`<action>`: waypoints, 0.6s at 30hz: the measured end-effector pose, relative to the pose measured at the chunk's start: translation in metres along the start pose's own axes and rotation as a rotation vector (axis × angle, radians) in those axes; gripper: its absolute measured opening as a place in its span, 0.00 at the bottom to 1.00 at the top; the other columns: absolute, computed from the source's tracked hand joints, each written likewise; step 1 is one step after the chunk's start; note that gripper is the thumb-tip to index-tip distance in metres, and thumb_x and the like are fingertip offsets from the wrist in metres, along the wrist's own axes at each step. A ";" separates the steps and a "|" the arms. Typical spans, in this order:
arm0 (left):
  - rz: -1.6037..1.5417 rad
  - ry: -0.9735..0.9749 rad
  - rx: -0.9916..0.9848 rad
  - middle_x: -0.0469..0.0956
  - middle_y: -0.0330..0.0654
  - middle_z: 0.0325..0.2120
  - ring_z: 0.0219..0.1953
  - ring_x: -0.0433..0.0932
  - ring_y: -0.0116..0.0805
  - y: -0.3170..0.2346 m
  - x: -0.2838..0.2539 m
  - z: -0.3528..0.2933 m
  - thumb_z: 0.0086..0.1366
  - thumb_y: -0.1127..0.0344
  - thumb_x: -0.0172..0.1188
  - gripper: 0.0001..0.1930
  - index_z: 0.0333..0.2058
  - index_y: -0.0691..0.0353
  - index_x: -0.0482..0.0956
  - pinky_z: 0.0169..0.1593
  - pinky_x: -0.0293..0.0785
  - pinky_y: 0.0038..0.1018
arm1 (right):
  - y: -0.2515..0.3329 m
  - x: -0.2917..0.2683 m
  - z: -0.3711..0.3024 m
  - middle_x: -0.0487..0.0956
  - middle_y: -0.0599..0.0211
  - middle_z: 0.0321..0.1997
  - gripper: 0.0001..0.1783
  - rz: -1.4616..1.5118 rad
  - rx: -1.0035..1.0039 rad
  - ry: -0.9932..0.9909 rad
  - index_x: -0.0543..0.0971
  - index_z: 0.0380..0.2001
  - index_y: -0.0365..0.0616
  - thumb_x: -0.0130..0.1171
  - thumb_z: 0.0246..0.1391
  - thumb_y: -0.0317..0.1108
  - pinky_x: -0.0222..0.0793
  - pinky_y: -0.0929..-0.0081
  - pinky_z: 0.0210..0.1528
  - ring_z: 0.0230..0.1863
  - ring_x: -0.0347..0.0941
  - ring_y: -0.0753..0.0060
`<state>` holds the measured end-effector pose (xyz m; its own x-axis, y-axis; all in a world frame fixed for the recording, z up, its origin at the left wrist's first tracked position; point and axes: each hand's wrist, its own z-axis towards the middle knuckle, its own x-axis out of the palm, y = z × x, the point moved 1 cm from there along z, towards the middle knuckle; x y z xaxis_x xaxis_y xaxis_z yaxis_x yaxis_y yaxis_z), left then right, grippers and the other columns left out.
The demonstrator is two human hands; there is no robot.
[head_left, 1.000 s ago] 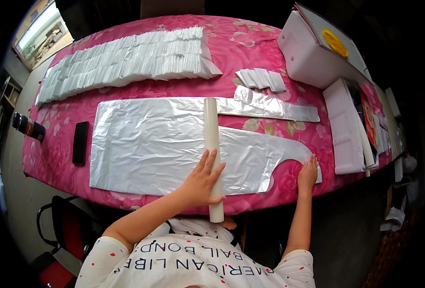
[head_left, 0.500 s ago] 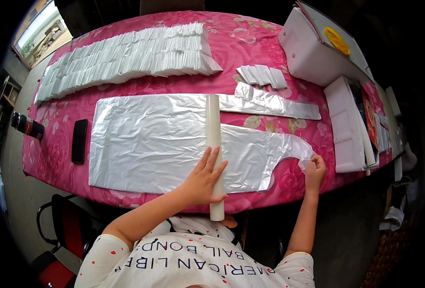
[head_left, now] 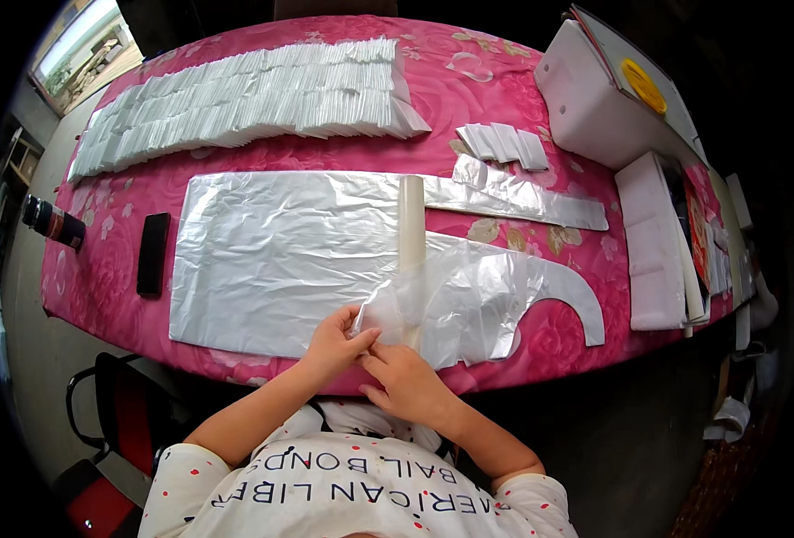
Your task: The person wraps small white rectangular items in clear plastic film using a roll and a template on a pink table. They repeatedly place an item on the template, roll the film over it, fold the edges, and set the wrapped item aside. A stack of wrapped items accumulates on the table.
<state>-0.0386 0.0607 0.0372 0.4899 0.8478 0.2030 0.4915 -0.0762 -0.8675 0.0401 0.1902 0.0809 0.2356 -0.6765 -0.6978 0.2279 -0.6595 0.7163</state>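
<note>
A stack of thin, silvery-white plastic bags [head_left: 271, 260] lies flat, its cut-out handle ends toward the right. Across it rests a pale tube [head_left: 411, 220]. A clear top sheet of a plastic bag [head_left: 388, 309] is drawn back leftward over the tube's near part. My left hand [head_left: 336, 341] pinches the edge of that sheet, thumb against fingers. Beside it, my right hand [head_left: 407, 381] has its fingers stretched toward the left fingertips, with the thumb apart. The tube's near end is hidden behind the sheet and my right hand.
Rows of folded white packets [head_left: 253, 99] fill the far left, with a smaller group [head_left: 503, 145] at far right. Folded bag strips [head_left: 540, 202] lie below that group. A phone [head_left: 152, 254] and a dark bottle [head_left: 53, 222] are at left. White foam boxes [head_left: 585, 99] stand at right.
My right hand has moved left from the bag's handle end to beside my left hand, bringing the top sheet over the tube. My left hand has left the tube and now pinches the sheet.
</note>
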 end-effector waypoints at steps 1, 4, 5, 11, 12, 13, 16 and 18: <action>0.022 -0.009 0.009 0.76 0.39 0.34 0.32 0.75 0.21 0.008 -0.011 0.001 0.59 0.72 0.57 0.16 0.46 0.69 0.68 0.37 0.72 0.17 | -0.001 0.000 -0.001 0.73 0.55 0.46 0.19 0.123 0.001 -0.010 0.74 0.42 0.38 0.59 0.44 0.30 0.66 0.64 0.46 0.46 0.69 0.55; 0.145 -0.030 0.014 0.77 0.41 0.34 0.34 0.75 0.22 0.014 -0.032 0.000 0.59 0.73 0.54 0.13 0.43 0.70 0.71 0.36 0.72 0.17 | -0.007 -0.002 -0.004 0.71 0.54 0.52 0.21 0.335 0.048 -0.084 0.73 0.46 0.39 0.59 0.46 0.32 0.63 0.66 0.54 0.53 0.67 0.53; 0.211 -0.034 0.006 0.77 0.41 0.33 0.34 0.76 0.22 0.010 -0.035 -0.002 0.60 0.74 0.54 0.11 0.42 0.70 0.72 0.36 0.72 0.18 | -0.009 -0.004 -0.003 0.70 0.53 0.54 0.21 0.301 0.086 -0.141 0.73 0.46 0.39 0.59 0.47 0.32 0.62 0.67 0.55 0.55 0.66 0.53; -0.164 0.052 -0.216 0.78 0.39 0.27 0.29 0.75 0.22 -0.004 -0.032 0.000 0.59 0.71 0.58 0.05 0.33 0.66 0.76 0.34 0.72 0.19 | -0.009 -0.003 0.003 0.69 0.54 0.54 0.22 0.201 0.176 -0.380 0.73 0.47 0.39 0.60 0.47 0.34 0.63 0.68 0.55 0.54 0.67 0.55; -0.180 0.090 -0.201 0.77 0.38 0.25 0.28 0.75 0.22 -0.002 -0.029 0.002 0.59 0.70 0.59 0.05 0.33 0.65 0.76 0.33 0.72 0.19 | -0.008 -0.002 0.004 0.70 0.54 0.53 0.22 0.170 0.166 -0.406 0.72 0.47 0.39 0.61 0.47 0.34 0.63 0.68 0.54 0.53 0.67 0.55; -0.196 0.129 -0.186 0.77 0.37 0.24 0.27 0.75 0.22 0.000 -0.026 0.003 0.59 0.69 0.59 0.05 0.32 0.65 0.76 0.33 0.72 0.20 | -0.006 -0.001 0.006 0.71 0.54 0.51 0.22 0.203 0.184 -0.405 0.73 0.46 0.38 0.61 0.46 0.34 0.64 0.69 0.52 0.51 0.68 0.57; -0.051 0.236 -0.108 0.76 0.36 0.23 0.24 0.73 0.23 0.007 -0.013 0.009 0.60 0.67 0.59 0.06 0.30 0.64 0.75 0.34 0.74 0.20 | -0.004 -0.001 0.011 0.74 0.57 0.44 0.20 0.327 0.266 -0.364 0.74 0.43 0.37 0.63 0.45 0.33 0.67 0.73 0.46 0.44 0.72 0.60; -0.154 0.191 -0.152 0.76 0.36 0.23 0.24 0.74 0.23 0.019 -0.013 0.015 0.60 0.67 0.60 0.07 0.30 0.64 0.75 0.34 0.74 0.21 | -0.006 -0.002 0.012 0.76 0.60 0.37 0.18 0.436 0.363 -0.289 0.75 0.40 0.36 0.63 0.44 0.32 0.70 0.75 0.39 0.36 0.74 0.62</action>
<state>-0.0467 0.0561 0.0111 0.5212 0.7422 0.4213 0.6654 -0.0443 -0.7452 0.0268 0.1911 0.0783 -0.0416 -0.9355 -0.3509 -0.1781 -0.3386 0.9239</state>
